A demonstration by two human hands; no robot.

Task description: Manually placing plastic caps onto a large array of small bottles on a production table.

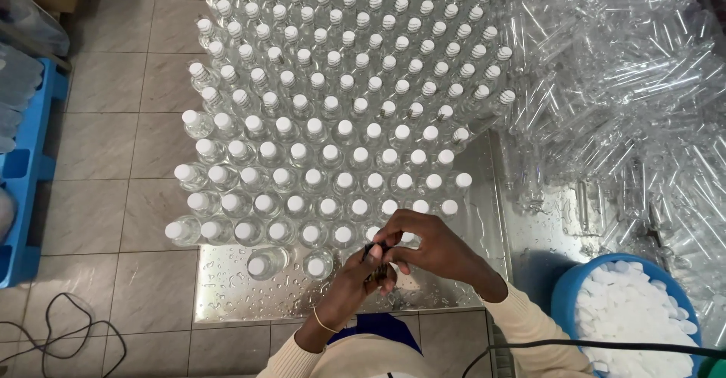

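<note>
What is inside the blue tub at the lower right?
The blue tub is filled with loose white caps. A black cable crosses over it, and the frame edge cuts off its lower part; its bottom is covered.

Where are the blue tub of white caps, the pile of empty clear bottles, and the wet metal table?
Blue tub of white caps (pixel 569 287): head view, on its blue rim.
Pile of empty clear bottles (pixel 628 98): head view, middle of the heap.
Wet metal table (pixel 227 291): head view, bare wet surface near the front edge.
</note>
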